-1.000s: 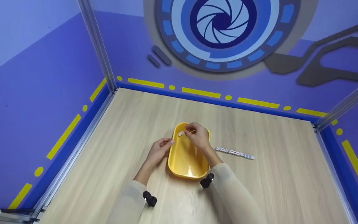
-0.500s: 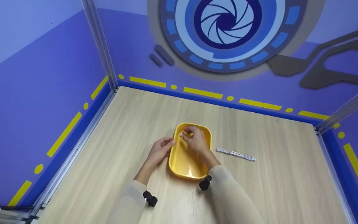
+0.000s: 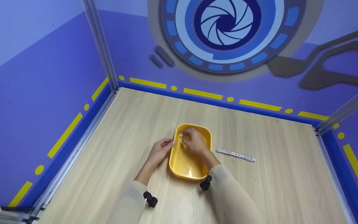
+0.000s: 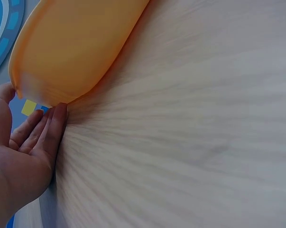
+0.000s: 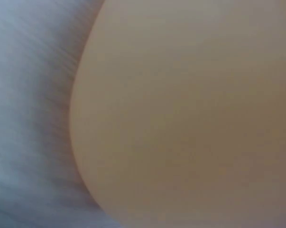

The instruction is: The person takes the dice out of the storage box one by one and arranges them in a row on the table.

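Note:
A yellow plastic tray (image 3: 186, 161) with raised walls lies on the wooden table in the head view. My left hand (image 3: 162, 151) holds its left side, thumb at the rim and fingers against the outer wall, as the left wrist view also shows. Inside the tray's far end my right hand (image 3: 195, 141) is lowered with bent fingers. Small white dice (image 3: 181, 135) show just left of those fingertips; whether any are pinched cannot be made out. The tray fills most of the blurred right wrist view, which hides the right hand.
A straight row of white dice (image 3: 236, 155) lies on the table (image 3: 275, 174) to the right of the tray. Blue-purple panels (image 3: 129, 46) with metal posts enclose the table at the back and both sides.
Within the tray, my right hand's fingers shift slightly and spread a little around the small dice. The left hand keeps its place at the rim. The head view has tilted slightly.

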The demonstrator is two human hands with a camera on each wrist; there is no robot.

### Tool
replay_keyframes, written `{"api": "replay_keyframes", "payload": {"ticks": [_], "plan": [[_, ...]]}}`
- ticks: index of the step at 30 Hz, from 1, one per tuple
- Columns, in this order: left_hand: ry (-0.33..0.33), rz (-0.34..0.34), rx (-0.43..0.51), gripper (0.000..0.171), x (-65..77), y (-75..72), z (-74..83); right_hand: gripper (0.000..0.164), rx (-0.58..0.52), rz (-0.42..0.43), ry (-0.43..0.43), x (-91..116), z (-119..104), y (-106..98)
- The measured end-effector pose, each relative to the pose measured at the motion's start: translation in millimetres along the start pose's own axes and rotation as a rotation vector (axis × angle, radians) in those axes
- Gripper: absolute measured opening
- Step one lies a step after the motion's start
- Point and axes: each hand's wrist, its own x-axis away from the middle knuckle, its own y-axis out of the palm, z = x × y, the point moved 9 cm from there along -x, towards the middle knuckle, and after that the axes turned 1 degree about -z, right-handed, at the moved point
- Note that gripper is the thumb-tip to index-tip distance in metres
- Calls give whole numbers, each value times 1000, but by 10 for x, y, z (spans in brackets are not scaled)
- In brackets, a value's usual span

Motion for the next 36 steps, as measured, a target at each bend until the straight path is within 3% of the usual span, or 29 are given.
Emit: {"api": "replay_keyframes", "payload": {"ticks": [7, 17, 27, 36], "plan": [[-12, -11, 2, 50, 9, -15, -3, 32, 70, -22, -102, -6, -52, 48], [-26, 7, 16, 46, 8, -27, -54, 17, 108, -29, -15, 41, 12, 78], [-24, 19, 23, 46, -10, -27, -59, 16, 125, -21, 11, 23, 38, 74], [-4, 6, 0, 48, -15, -31, -35, 13, 200, 6, -37, -20, -22, 71]]}}
